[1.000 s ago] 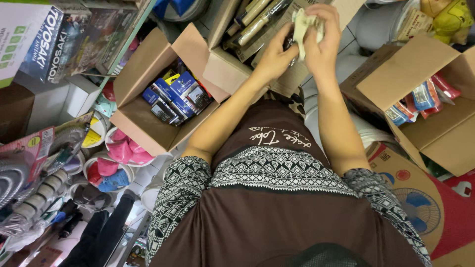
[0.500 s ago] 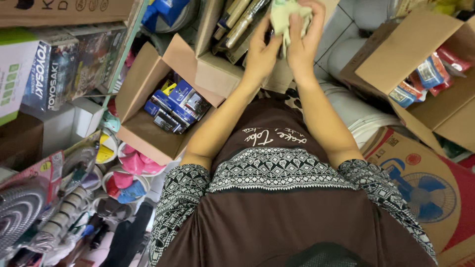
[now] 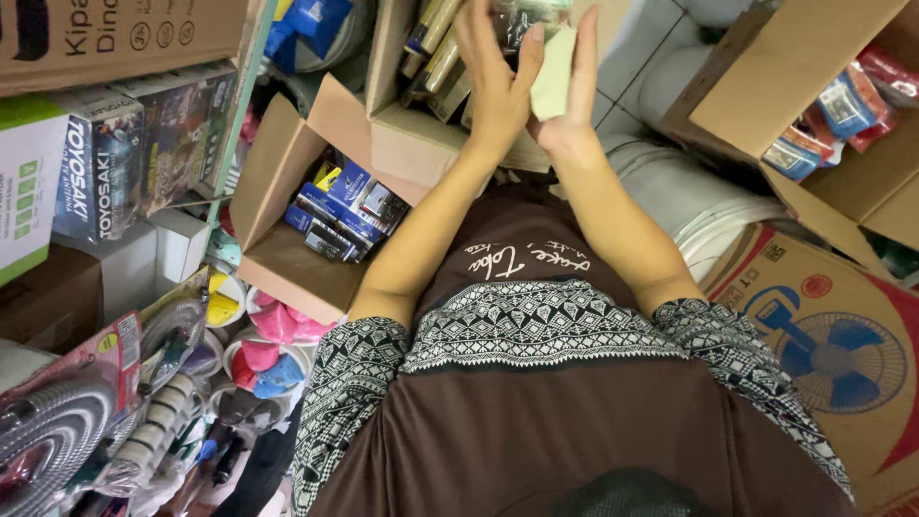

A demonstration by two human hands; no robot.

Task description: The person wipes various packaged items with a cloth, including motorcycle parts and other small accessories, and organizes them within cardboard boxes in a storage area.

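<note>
Both hands are up over the open cardboard box point(image 3: 402, 144): the left hand point(image 3: 493, 81) has its fingers spread against a clear-wrapped packet point(image 3: 526, 17), and the right hand point(image 3: 572, 91) grips a pale green pad point(image 3: 553, 72). The packet looks barely pinched, so it could slip down into that box.

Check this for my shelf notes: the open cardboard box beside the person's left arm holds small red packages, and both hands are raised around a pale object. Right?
Not quite. In the head view the open cardboard box holds small blue packages, not red. The rest stands: the left hand and right hand are raised around a pale object.
</note>
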